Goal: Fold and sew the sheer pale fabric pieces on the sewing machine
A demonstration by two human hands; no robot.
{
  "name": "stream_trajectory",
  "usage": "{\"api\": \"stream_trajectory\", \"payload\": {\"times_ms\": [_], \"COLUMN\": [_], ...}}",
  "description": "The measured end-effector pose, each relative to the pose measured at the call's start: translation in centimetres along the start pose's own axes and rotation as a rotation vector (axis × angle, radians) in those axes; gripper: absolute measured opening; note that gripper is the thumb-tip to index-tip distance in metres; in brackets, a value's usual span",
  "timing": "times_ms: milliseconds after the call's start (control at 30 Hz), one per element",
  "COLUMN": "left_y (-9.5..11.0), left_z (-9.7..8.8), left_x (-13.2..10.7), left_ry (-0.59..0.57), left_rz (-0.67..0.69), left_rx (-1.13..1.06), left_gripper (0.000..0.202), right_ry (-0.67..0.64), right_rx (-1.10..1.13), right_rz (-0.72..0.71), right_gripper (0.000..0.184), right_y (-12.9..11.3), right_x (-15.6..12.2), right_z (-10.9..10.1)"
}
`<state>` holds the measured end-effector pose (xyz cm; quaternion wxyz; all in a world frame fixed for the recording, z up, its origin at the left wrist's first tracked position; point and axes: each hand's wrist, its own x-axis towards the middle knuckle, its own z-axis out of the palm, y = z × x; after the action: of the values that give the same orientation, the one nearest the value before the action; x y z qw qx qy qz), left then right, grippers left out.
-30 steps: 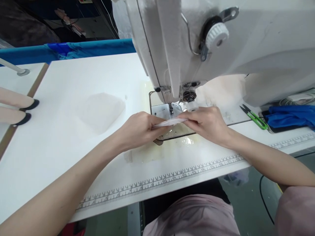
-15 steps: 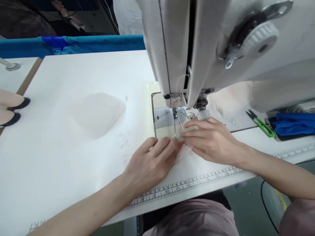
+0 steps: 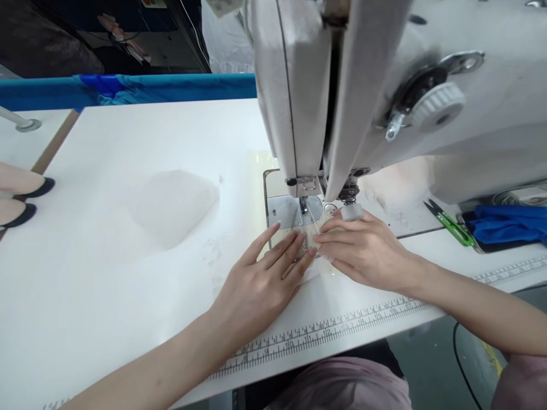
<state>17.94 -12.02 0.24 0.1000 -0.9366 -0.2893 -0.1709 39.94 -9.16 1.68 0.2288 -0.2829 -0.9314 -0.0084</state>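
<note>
The left hand (image 3: 260, 285), curled before, now lies flatter over sheer fabric (image 3: 311, 274).

Gleaming as polished metal on the needle plate (image 3: 281, 213); looking smooth and painted on the sewing machine (image 3: 306, 97) above it; shining faintly, laminate-like, on the white table (image 3: 132, 302) left of it; wrinkling as matt blue cloth (image 3: 506, 222) right of it.

From my head, one camera faces forward and down, near the flat white tabletop (image 3: 106, 290) and bulky pale-grey metal sewing machine (image 3: 384, 68).
</note>
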Motion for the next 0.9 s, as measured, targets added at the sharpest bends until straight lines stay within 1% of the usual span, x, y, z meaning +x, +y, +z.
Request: {"api": "stream_trajectory", "payload": {"times_ms": [200, 367, 533, 700, 800, 900], "left_y": [-1.0, -1.8, -2.5, -2.5, -2.5, -3.0], "left_z": [0.5, 0.9, 1.4, 1.8, 1.6, 1.1], "left_x": [0.7, 1.2, 1.7, 1.8, 1.9, 2.1], "left_ry": [0.004, 0.002, -0.004, 0.019, 0.004, -0.042], "left_rz": [-0.029, -0.033, -0.055, -0.094, -0.12, -0.171], "left_rx": [-0.001, 0.018, 0.048, 0.051, 0.019, -0.07], "left_gripper": [0.029, 0.03, 0.032, 0.03, 0.029, 0.031], "right_ry": [0.09, 0.133, 0.128, 0.126, 0.11, 0.138], "right_rx": [-0.069, -0.126, -0.176, -0.204, -0.216, -0.195], "right_rz": [-0.019, -0.027, 0.003, 0.051, 0.054, 0.035], "right_gripper": [0.027, 0.027, 0.027, 0.025, 0.022, 0.021], "right_y": [0.7, 1.5, 2.2, 2.4, 2.3, 2.1], "right_x": [0.3, 0.6, 0.8, 0.7, 0.7, 0.7], "right_z": [0.7, 1.3, 2.0, 2.3, 2.4, 2.3]}}
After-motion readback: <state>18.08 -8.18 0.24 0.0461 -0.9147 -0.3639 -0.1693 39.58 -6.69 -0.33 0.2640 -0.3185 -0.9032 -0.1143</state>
